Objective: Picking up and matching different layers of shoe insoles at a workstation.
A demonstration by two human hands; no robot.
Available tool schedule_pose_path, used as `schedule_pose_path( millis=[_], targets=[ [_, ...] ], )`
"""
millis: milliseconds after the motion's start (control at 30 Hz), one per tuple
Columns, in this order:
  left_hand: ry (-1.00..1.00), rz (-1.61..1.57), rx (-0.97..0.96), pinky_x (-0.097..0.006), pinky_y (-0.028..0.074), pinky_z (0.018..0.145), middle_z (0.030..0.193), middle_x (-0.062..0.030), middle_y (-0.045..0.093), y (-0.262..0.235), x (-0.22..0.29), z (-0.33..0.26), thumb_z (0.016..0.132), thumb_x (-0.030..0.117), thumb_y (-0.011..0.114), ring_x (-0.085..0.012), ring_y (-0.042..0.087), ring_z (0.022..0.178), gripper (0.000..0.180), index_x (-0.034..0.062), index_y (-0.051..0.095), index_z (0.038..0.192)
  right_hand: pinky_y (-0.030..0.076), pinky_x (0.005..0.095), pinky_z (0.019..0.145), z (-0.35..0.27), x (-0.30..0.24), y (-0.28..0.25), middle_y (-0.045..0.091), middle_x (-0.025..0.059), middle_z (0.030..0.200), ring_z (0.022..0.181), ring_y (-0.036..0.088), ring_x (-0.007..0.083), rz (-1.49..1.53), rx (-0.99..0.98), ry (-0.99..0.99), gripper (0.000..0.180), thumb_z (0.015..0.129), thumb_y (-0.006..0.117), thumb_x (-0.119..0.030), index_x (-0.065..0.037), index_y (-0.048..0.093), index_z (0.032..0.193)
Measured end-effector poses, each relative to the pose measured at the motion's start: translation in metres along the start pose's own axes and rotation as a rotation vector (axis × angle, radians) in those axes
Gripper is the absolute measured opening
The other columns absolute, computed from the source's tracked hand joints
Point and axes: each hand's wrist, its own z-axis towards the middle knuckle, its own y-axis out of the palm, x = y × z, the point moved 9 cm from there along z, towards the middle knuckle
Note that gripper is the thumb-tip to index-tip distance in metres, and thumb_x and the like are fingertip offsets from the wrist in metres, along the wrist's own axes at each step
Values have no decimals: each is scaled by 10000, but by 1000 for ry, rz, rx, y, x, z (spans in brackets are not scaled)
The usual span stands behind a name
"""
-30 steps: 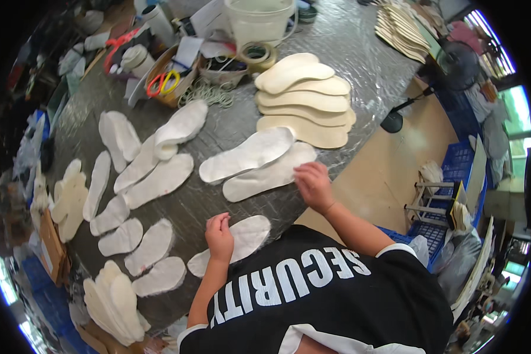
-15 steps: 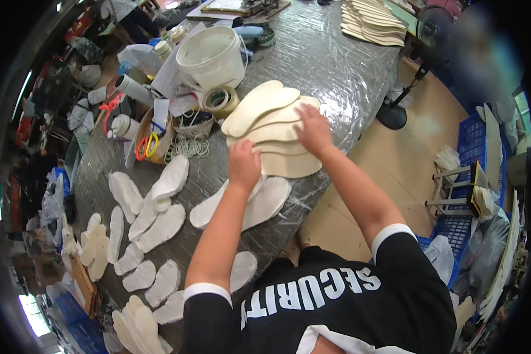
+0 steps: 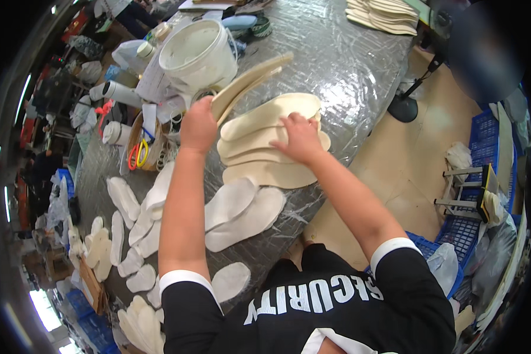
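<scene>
Okay, film-covered worktop [image 3: 360, 82] carries a fanned cream insole stack [image 3: 268, 174], white insoles [image 3: 251, 221] near it. Raised cream insoles [image 3: 236, 88] tilt up at the stack's far left, near ends gripped in the closed left hand [image 3: 198, 125]. Right hand [image 3: 301, 140] partly open, loosely spread, resting on the stack.

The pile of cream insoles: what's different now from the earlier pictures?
Both hands moved forward from near the white insoles to the pile. The left hand has taken hold of some cream insoles and lifted them, tilted, toward the left; the right hand is on the rest. The white insoles and the bucket stayed put.
</scene>
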Motion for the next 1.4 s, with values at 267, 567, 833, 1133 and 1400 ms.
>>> schedule_pose_path(
  millis=[267,567,833,1133,1400],
  targets=[
    [-95,-504,-125,-321,490,795,953,-169,678,-39,2,-86,902,26,523,-277,651,861,208,-29,635,1068,466,429,908,-14,-26,29,558,173,1142,1128,539,295,1978,-6,604,597,924,601,-395,-50,372,1354],
    [-45,-569,45,-274,482,795,948,-87,674,-30,4,-141,941,42,518,-157,623,861,194,-1,634,1091,506,405,867,-10,-84,44,546,124,1160,999,590,212,1901,-137,360,459,864,665,-116,21,474,1259],
    [-329,-795,298,-265,489,777,968,-81,687,-87,-51,-169,946,43,511,-125,622,853,214,-26,636,1105,529,323,678,23,4,31,658,116,866,778,657,216,1362,313,374,232,849,554,-35,74,619,1044],
    [-510,-762,14,-236,467,796,1000,-72,675,-127,-70,-295,927,11,499,-107,607,882,229,-49,645,1093,492,337,821,-62,-53,33,565,189,1188,905,617,227,1211,-130,328,682,969,364,-569,-5,428,1345],
    [-716,-692,-635,-301,454,877,1051,-153,670,-110,-67,-409,881,31,528,-233,637,949,500,4,433,1371,547,329,755,-182,-161,117,649,74,1012,866,647,168,1807,-460,627,233,974,505,-178,-22,556,1139]
  ],
)
